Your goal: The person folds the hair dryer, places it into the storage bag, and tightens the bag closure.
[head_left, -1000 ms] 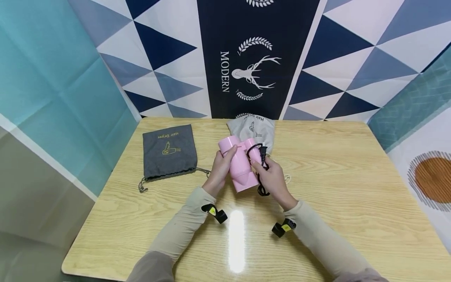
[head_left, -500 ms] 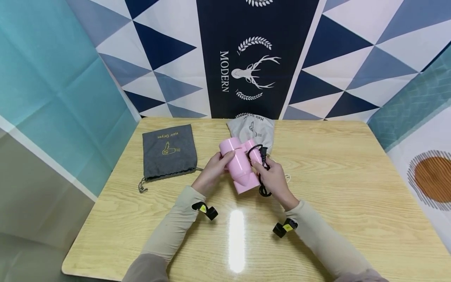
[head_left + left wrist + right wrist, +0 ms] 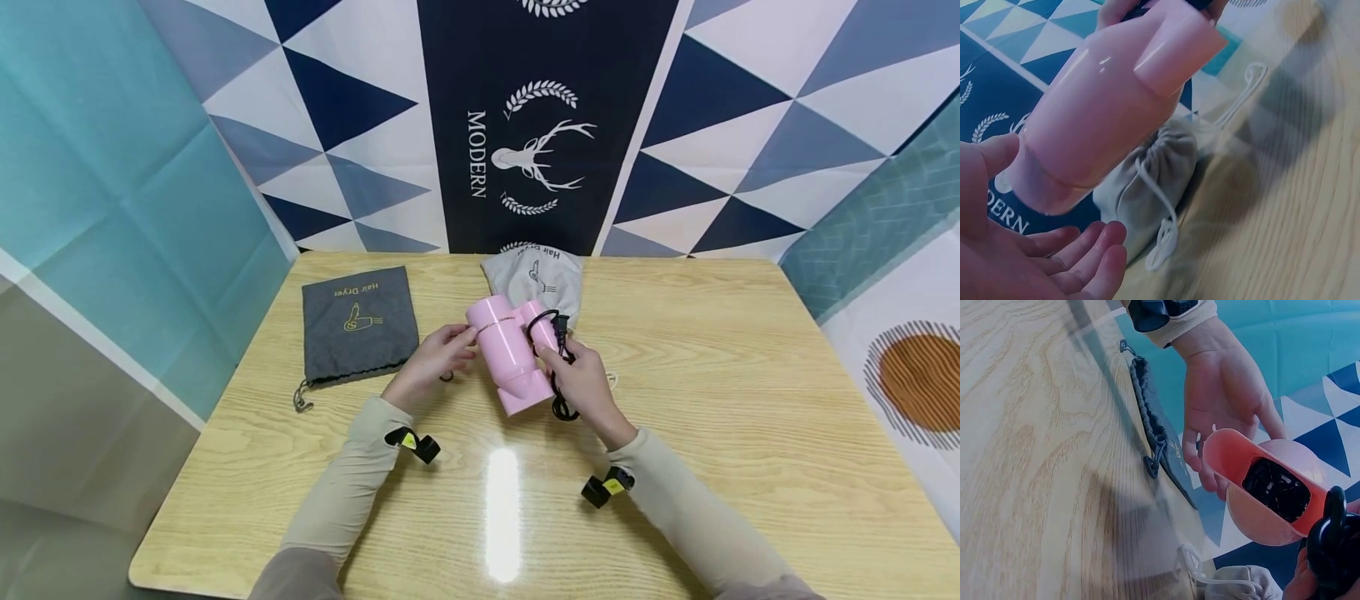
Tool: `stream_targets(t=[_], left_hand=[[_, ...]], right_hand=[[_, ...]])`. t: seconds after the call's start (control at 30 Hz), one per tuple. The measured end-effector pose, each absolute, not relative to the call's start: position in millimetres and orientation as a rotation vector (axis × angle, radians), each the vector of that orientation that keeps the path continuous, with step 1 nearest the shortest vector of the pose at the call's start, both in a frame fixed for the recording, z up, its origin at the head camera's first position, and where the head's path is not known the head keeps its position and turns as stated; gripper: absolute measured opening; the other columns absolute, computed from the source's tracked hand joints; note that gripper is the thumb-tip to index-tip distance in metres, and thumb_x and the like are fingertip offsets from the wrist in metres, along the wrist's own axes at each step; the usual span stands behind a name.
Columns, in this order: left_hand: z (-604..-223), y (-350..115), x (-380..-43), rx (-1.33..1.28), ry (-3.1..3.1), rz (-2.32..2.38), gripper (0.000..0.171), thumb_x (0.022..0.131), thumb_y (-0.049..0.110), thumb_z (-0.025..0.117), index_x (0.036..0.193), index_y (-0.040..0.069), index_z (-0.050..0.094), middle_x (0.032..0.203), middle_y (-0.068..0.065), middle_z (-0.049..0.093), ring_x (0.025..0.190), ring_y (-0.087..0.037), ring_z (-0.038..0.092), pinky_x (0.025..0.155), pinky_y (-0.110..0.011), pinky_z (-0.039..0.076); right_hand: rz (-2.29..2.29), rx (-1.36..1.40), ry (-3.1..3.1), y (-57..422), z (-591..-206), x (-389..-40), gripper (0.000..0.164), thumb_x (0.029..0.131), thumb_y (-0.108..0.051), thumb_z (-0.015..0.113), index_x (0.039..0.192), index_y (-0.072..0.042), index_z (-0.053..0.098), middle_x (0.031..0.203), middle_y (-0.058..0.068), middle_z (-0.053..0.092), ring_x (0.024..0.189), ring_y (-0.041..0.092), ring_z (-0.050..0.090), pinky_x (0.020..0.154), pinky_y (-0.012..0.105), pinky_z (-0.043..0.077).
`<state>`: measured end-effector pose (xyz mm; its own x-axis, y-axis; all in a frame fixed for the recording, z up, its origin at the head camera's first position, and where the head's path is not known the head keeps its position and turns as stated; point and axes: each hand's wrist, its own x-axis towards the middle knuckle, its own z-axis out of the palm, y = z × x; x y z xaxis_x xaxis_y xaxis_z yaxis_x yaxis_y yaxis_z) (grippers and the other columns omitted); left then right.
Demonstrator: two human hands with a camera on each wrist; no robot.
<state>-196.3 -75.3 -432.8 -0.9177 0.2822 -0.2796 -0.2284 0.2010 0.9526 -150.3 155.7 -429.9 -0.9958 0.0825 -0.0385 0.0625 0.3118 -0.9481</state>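
Hair dryer (image 3: 510, 354): pink, held above table (image 3: 712, 375), near pale bag (image 3: 568, 285).
Right hand (image 3: 585, 385): gripping handle (image 3: 545, 335) and black cord (image 3: 1329, 550) together.
Left hand (image 3: 435, 360): fingers loosely extended beside dryer; contact unclear.
Dark bag (image 3: 360, 329): flat, table's left side.

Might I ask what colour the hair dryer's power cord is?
The power cord is black, showing best in the right wrist view, bundled at lower right.

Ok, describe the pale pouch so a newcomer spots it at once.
On the wooden table, find the pink hair dryer in the person's right hand. Just beyond it, near the far edge, sits the pale pouch: light gray and bulging, unlike the flat dark pouch.
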Motion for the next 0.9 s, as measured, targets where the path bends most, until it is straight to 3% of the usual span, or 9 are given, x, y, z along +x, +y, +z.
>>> stream_targets(t=[0.23, 0.47, 0.9], left_hand=[[-430.7, -90.4, -200.7, 0.025, 2.166, 1.721, 0.054, 0.1, 0.036, 0.053, 0.142, 0.003, 0.044, 0.143, -0.017, 0.049, 0.128, -0.034, 0.053, 0.106, -0.046, 0.044], [-431.7, -110.7, -207.1, 0.003, 2.269, 1.633, 0.05, 0.1, 0.032, 0.054, 0.14, 0.003, 0.048, 0.138, -0.017, 0.054, 0.126, -0.033, 0.054, 0.104, -0.046, 0.045], [-432.5, -152.3, -218.7, 0.023, 2.494, 1.323, 0.049, 0.1, 0.032, 0.055, 0.139, 0.003, 0.049, 0.137, -0.018, 0.052, 0.128, -0.034, 0.049, 0.106, -0.049, 0.04]], right_hand=[[1.85, -0.148, -2.51, 156.4, -430.5, -149.1, 0.025, 0.093, -0.023, 0.064, 0.088, 0.002, 0.062, 0.062, -0.004, 0.055, 0.055, 0.004, 0.05, 0.051, 0.02, 0.044], [1.849, -0.147, -2.523, 158.4, -431.8, -149.9, 0.026, 0.093, -0.024, 0.064, 0.091, 0.002, 0.063, 0.062, -0.006, 0.056, 0.056, 0.004, 0.051, 0.053, 0.02, 0.045], [1.815, -0.144, -2.551, 162.5, -433.9, -149.6, 0.03, 0.093, -0.029, 0.066, 0.081, -0.003, 0.059, 0.06, -0.007, 0.051, 0.053, 0.004, 0.046, 0.05, 0.021, 0.041]])
